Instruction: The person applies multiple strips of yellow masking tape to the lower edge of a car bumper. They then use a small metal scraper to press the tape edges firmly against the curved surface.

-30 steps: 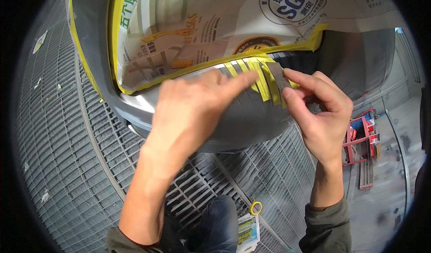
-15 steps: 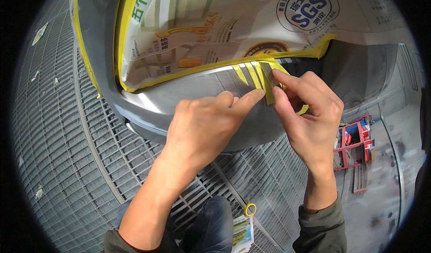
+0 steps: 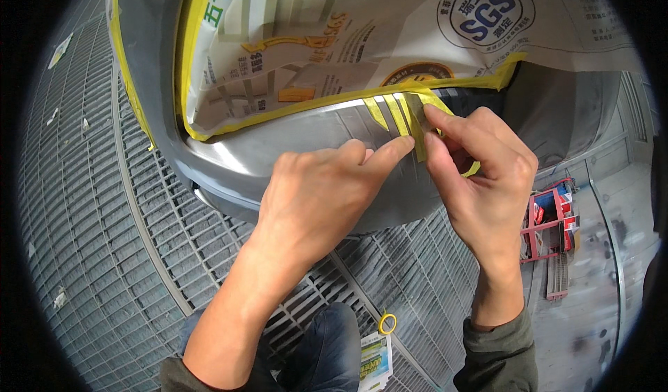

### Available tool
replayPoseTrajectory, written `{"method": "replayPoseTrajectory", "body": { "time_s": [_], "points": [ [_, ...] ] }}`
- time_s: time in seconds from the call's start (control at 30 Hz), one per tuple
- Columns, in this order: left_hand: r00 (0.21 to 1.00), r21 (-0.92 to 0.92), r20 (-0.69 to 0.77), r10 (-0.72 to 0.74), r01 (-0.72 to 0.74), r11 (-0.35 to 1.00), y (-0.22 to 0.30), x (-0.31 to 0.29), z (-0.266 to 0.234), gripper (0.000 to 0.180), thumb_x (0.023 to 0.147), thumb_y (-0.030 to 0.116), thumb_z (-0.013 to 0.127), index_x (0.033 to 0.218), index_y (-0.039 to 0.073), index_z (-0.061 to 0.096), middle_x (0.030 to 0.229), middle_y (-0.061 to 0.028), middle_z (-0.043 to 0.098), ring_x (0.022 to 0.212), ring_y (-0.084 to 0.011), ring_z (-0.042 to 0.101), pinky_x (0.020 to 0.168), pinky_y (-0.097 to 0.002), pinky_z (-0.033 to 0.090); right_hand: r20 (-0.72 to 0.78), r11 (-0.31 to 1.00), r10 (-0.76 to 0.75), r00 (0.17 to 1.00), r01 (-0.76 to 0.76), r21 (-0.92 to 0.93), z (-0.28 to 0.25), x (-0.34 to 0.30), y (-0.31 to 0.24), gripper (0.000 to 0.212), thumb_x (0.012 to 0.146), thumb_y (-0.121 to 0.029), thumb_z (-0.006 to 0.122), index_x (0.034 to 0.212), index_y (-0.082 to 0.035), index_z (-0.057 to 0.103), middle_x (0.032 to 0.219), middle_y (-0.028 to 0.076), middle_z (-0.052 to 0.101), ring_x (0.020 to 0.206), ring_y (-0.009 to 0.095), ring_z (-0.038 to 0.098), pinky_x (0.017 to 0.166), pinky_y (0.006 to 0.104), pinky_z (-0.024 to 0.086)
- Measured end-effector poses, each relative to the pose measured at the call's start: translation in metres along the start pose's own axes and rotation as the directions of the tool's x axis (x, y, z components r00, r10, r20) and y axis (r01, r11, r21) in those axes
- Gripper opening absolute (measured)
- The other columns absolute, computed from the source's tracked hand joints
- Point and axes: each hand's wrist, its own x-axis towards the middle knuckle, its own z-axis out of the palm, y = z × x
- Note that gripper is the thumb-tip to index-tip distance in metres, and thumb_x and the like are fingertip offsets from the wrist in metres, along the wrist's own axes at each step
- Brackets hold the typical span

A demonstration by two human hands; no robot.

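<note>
A grey car body panel (image 3: 292, 141) is covered with printed masking paper (image 3: 362, 37) edged in yellow masking tape (image 3: 278, 113). Several short yellow tape strips (image 3: 393, 113) hang from the paper's lower edge onto the panel. My left hand (image 3: 320, 197) lies flat on the panel, its index finger pressing just below the strips. My right hand (image 3: 480, 183) pinches one yellow strip (image 3: 419, 138) between thumb and forefinger, next to the left fingertip. The strip's lower end curls out beside my right palm.
Metal floor grating (image 3: 97, 239) runs under the panel. A red wheeled stand (image 3: 550, 218) sits on the floor at right. A small yellow tape ring (image 3: 387, 322) and a printed paper (image 3: 374, 361) lie by my knee (image 3: 327, 343).
Both hands have shifted slightly right and down along the panel. The right fingers have closed on a strip further along the row, and the left index finger follows beside it.
</note>
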Motion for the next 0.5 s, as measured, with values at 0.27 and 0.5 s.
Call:
{"method": "replayPoseTrajectory", "body": {
  "time_s": [0.27, 0.5],
  "points": [
    [1.0, 0.008, -0.015, -0.009, 0.009, 1.0, 0.002, 0.0, -0.002, 0.043, 0.095, 0.012, 0.063, 0.137, 0.022, 0.064, 0.08, -0.0021, 0.064, 0.071, -0.0261, 0.075, 0.056, -0.0419, 0.059, 0.051, 0.98, -0.118, 0.992, 0.125, -0.156, -0.002, 0.002, -0.007, 0.029, 0.077, 0.001, 0.08, 0.106, -0.003, 0.078, 0.077, 0.008, 0.06, 0.065, 0.027, 0.064, 0.058, 0.0383, 0.051],
    [0.996, -0.022, -0.09, 0.003, -0.005, 1.0, 0.004, -0.002, 0.003, 0.036, 0.093, 0.013, 0.065, 0.129, 0.02, 0.068, 0.079, -0.0012, 0.064, 0.069, -0.0248, 0.075, 0.053, -0.0407, 0.058, 0.075, 0.962, -0.142, 0.987, 0.156, -0.226, -0.001, 0.004, -0.015, 0.026, 0.08, 0.007, 0.078, 0.105, -0.001, 0.078, 0.072, 0.008, 0.052, 0.057, 0.02, 0.052, 0.053, 0.0339, 0.042]
  ]
}}
